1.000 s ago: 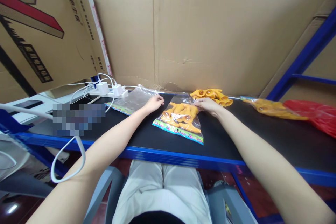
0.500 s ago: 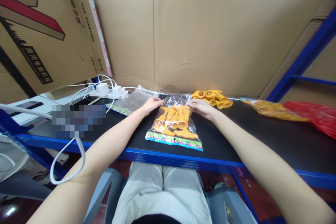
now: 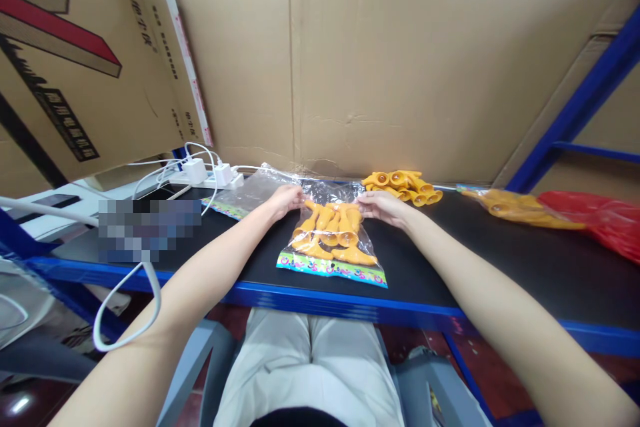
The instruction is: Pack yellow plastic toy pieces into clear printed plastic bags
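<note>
On the flat black surface point(image 3: 500, 253), a filled clear plastic bag point(image 3: 315, 267), with hollow orange pieces point(image 3: 327, 227) inside, lies between and before the left grip point(image 3: 301, 196) and the right grip point(image 3: 361, 200). Left of the left grip is a flat clear plastic bag point(image 3: 245, 193); behind the right grip, an orange plastic heap point(image 3: 401, 179); well to its right, a red plastic bag point(image 3: 590, 217).

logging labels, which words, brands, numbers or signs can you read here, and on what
"商用电脑机箱": black label on left cardboard box.
Other characters on that box: too blurred.
Red block shape there: cut off, unclear if lettering.
Printed strips on central filled bag, left flat bag and right bag: too small to read.
</note>
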Motion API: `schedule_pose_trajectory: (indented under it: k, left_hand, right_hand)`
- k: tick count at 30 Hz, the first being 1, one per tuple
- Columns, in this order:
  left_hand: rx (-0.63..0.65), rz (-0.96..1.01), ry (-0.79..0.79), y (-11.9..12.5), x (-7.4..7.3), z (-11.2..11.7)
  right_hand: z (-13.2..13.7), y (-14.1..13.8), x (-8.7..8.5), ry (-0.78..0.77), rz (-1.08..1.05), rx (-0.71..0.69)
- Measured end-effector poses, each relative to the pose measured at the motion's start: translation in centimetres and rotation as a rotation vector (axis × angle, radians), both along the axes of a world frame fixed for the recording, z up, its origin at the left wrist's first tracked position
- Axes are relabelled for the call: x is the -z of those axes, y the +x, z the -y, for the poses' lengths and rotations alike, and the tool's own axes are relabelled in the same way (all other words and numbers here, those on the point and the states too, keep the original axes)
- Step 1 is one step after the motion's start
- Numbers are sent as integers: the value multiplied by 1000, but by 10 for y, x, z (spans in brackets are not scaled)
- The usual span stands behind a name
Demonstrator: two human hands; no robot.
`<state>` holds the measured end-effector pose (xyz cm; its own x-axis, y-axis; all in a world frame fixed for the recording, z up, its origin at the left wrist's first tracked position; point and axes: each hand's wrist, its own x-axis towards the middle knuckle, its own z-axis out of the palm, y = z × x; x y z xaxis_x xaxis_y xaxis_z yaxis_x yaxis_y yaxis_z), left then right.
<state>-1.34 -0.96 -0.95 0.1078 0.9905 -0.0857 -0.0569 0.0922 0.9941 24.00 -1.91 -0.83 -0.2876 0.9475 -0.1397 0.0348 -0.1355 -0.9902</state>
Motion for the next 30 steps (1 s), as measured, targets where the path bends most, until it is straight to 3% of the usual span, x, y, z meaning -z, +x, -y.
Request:
schedule_pose_trajectory:
  k: [5, 10, 15, 25, 30]
  left_hand:
    - [67, 32, -25, -2, 5, -4]
    - [70, -67, 7, -5, 9, -7]
    - [61, -103, -30, -11, 7, -10]
    - [182, -95, -17, -21, 3, -10]
    - [141, -158, 20, -19, 2, -9]
  right_hand:
    - [3, -3, -1, -17, -19, 19]
    - [6, -5, -1, 17, 7, 23]
    - [0, 0, 2, 5, 40, 46]
    - [0, 4, 4, 32, 0, 10]
    - [-3, 5, 7, 59, 15, 17]
